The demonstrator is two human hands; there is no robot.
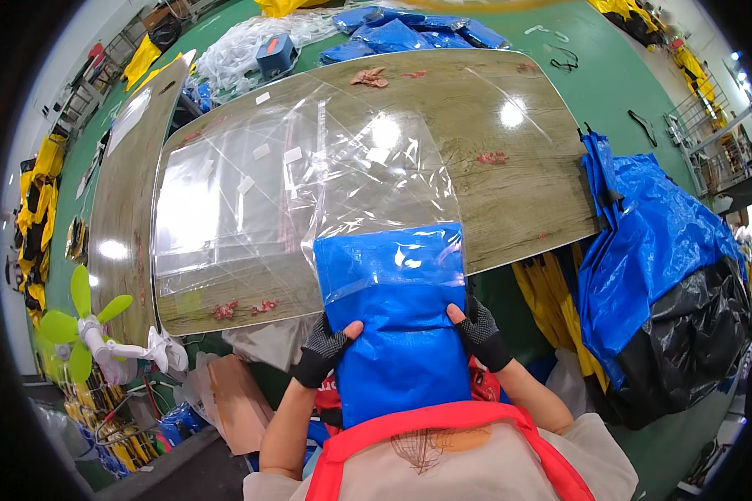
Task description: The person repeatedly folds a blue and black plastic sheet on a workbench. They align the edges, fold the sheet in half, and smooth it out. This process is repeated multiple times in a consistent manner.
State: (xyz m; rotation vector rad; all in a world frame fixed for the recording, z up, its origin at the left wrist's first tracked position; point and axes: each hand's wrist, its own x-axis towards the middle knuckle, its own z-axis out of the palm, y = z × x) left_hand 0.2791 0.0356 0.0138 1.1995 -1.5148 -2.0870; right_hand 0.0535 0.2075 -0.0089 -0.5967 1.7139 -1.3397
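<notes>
A folded blue tarp bag [401, 359] lies between my hands, its far end tucked inside a clear plastic bag [384, 188] that stretches flat over the table. My left hand [326, 346], in a dark fingerless glove with light dots, grips the bag's left side, thumb on top. On the opposite side my right hand [479, 332], gloved alike, holds it the same way. Both thumbs press on the blue surface, while the other fingers are mostly hidden beneath or beside it. Left of the clear bag, a stack of more clear plastic bags [226, 204] rests on the table.
The wood-patterned table [518, 200] has rounded corners. To its right hangs a heap of blue and black tarp bags [652, 267]. A green-bladed fan [83, 326] is clipped at the left. Blue wrapped packages [401, 35] and a blue box [276, 55] are beyond the table.
</notes>
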